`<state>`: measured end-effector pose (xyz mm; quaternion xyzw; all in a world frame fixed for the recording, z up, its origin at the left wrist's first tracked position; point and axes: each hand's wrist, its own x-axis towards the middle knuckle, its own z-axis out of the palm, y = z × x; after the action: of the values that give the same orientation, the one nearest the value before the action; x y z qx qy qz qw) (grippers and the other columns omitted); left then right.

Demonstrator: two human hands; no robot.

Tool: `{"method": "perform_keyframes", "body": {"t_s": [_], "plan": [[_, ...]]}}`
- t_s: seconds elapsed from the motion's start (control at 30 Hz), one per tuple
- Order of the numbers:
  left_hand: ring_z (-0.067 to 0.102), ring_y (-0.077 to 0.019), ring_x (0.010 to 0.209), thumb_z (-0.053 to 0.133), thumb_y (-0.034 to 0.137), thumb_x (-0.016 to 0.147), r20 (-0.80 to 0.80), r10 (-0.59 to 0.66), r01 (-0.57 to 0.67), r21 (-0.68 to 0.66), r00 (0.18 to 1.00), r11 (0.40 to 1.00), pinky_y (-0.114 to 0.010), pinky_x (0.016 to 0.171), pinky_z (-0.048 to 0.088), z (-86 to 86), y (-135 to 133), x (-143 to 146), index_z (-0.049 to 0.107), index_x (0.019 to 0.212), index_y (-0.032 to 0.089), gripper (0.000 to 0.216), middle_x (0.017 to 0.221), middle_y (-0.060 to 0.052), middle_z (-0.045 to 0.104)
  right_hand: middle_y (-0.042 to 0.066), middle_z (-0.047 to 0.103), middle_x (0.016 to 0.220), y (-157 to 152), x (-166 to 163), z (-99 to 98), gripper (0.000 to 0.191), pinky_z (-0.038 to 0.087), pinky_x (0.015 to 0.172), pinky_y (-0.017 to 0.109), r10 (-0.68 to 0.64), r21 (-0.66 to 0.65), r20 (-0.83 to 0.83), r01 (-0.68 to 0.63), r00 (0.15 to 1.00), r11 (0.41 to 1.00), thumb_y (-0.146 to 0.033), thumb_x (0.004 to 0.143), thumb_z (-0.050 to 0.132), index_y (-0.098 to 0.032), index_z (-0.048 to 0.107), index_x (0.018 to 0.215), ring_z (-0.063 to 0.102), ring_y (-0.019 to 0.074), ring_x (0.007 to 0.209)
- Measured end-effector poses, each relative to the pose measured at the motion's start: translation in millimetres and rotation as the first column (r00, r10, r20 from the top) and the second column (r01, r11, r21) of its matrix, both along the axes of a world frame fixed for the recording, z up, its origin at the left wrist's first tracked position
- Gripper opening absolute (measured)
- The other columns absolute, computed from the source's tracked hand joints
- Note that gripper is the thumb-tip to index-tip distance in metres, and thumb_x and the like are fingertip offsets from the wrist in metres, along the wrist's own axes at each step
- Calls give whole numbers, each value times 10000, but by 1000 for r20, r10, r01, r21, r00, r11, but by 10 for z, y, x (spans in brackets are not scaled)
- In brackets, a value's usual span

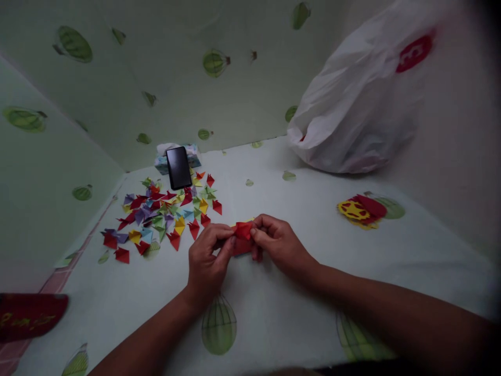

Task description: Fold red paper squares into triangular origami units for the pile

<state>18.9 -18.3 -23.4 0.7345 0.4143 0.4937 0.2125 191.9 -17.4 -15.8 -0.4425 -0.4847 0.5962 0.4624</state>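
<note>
Between my two hands is a small piece of folded red paper, pinched from both sides at the middle of the table. My left hand grips its left edge between thumb and forefinger. On the other side, my right hand holds the right edge in the same way. Just beneath lies a stack of square paper sheets, red on top, mostly covered by my fingers. To the left spreads a pile of small folded paper pieces in red, yellow, green, blue and purple.
A black phone leans on a tissue box behind the pile. At the back right stands a large white plastic bag. Red and yellow cut-out shapes lie to the right. A red item with yellow writing is at the left edge.
</note>
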Motion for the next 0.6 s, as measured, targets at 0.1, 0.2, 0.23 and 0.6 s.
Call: {"method": "perform_keyframes", "body": {"t_s": [0.1, 0.2, 0.23, 0.6], "plan": [[656, -140, 859, 622, 78, 879, -76, 3, 5, 98, 997, 995, -230, 700, 554, -14, 21, -8, 657, 914, 177, 111, 948, -49, 664, -49, 563, 495, 0, 3, -4, 114, 435, 473, 227, 0, -13, 19, 0, 1000, 1000, -262, 846, 546, -194, 520, 759, 510, 94, 438], [658, -143, 865, 623, 68, 879, -175, -18, 50, 183, 984, 982, -247, 756, 555, -11, 26, 3, 662, 931, 172, 122, 919, -48, 668, -38, 584, 596, -21, -3, 14, 99, 446, 475, 223, -1, 12, 45, 0, 999, 1000, -262, 818, 595, -190, 532, 794, 531, 95, 490], [659, -144, 860, 624, 68, 879, -192, -32, 70, 193, 981, 979, -251, 766, 553, -11, 23, 11, 661, 930, 172, 122, 905, -45, 670, -31, 595, 638, -27, -5, 21, 96, 452, 482, 222, -10, 27, 59, 8, 998, 1000, -255, 807, 606, -189, 537, 805, 540, 95, 512], [678, -124, 693, 637, 198, 882, 215, -3, 71, -311, 977, 948, -248, 644, 567, -40, 22, 27, 643, 892, 177, 24, 895, -30, 681, -42, 531, 453, 0, 49, 74, 255, 330, 415, 193, 0, -86, 172, 16, 985, 996, -251, 822, 576, -188, 494, 589, 466, 73, 395]]}}
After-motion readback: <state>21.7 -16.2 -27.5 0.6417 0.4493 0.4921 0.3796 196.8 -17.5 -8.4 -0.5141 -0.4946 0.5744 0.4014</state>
